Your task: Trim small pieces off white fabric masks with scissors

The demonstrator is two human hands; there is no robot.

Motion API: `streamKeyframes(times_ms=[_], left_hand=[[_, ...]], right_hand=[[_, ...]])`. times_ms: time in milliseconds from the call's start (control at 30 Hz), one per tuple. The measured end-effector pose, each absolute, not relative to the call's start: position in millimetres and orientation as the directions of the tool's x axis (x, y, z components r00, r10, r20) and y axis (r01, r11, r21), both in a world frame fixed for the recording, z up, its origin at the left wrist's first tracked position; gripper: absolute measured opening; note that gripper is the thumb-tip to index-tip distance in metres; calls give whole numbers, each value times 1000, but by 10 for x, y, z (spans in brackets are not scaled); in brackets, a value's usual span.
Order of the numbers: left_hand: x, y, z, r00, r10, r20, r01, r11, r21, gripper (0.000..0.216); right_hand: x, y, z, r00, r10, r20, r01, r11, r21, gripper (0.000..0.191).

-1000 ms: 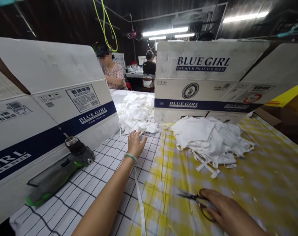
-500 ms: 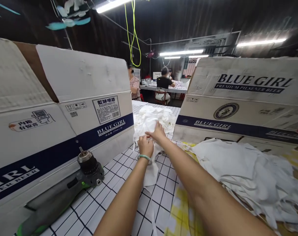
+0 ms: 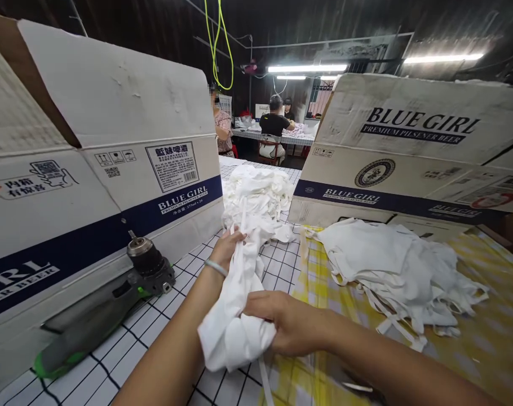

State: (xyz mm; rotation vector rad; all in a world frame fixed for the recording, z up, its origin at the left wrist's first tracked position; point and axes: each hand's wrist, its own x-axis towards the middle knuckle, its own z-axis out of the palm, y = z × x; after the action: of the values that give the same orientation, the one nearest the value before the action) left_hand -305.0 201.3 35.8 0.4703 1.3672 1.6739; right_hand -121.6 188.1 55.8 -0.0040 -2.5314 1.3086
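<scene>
- The right grip (image 3: 290, 330) is closed on the bunched lower end of a white cloth piece (image 3: 235, 332).
- The left grip (image 3: 229, 245) holds the same piece higher up, so it runs between the two grips, above the worktop (image 3: 155, 338).
- Just beyond the left grip lies a heap of white cloth (image 3: 259, 194).
- A second heap (image 3: 392, 262) lies to the right of the right grip.
- A power drill (image 3: 108, 299) lies left of the left grip, against a carton (image 3: 113, 169).

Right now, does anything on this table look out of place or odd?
Yes: a grey-and-green cordless drill lies on the black-gridded white tablecloth, propped against the left white-and-blue beer carton. It is an odd tool beside the white fabric piece that the left hand and right hand hold. Nothing looks spilled or damaged.
</scene>
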Motion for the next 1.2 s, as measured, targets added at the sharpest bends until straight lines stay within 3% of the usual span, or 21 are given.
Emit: streamKeyframes(times_ms=[133, 233, 367, 433, 533, 633, 733, 800, 867, 1000, 1067, 1200], left_hand=[[-2600, 1141, 414, -317, 869, -380, -413, 234, 880, 30], [-2181, 469, 399, -204, 897, -392, -315, 320, 894, 18], [-1796, 19, 209, -278, 954, -114, 115, 151, 982, 15], [-1755, -19, 59, -320, 946, -48, 306, 151, 940, 16], [-1843, -33, -108, -344, 939, -30, 421, 183, 888, 21], [-1983, -130, -115, -307, 952, 18, 630, 188, 753, 25], [-2051, -226, -35, -357, 897, 261, 839, 185, 513, 19], [-2034, -178, -5, -367, 832, 416, 884, 172, 435, 25], [-1982, 18, -18, -265, 841, 471, 912, 60, 406, 35], [-1836, 690, -79, 95, 948, 304, 896, -214, 388, 63], [-1731, 938, -54, 217, 952, 215, 860, -291, 420, 59], [-1430, 842, 67, 391, 901, 189, 762, -432, 482, 26]], right_hand=[[-664, 1686, 680, -916, 396, 65, 71, 319, -945, 10], [-359, 1562, 667, -916, 388, -98, 176, 170, -970, 11], [-183, 1283, 337, -835, 531, -140, 355, 326, -876, 9], [-125, 1171, 167, -821, 566, -82, 387, 444, -808, 15], [6, 1087, 54, -848, 525, 80, 317, 621, -717, 34], [209, 1013, 62, -821, 537, 195, 297, 693, -657, 38], [454, 839, 47, -796, 561, 228, 347, 730, -588, 38], [609, 674, -6, -807, 557, 197, 392, 754, -527, 32], [736, 501, -69, -829, 539, 149, 416, 773, -478, 23], [898, 214, -119, -867, 494, 67, 414, 787, -457, 9], [962, 114, -101, -868, 493, 53, 416, 782, -463, 8], [1122, -26, -56, -844, 535, 39, 457, 756, -468, 17]])
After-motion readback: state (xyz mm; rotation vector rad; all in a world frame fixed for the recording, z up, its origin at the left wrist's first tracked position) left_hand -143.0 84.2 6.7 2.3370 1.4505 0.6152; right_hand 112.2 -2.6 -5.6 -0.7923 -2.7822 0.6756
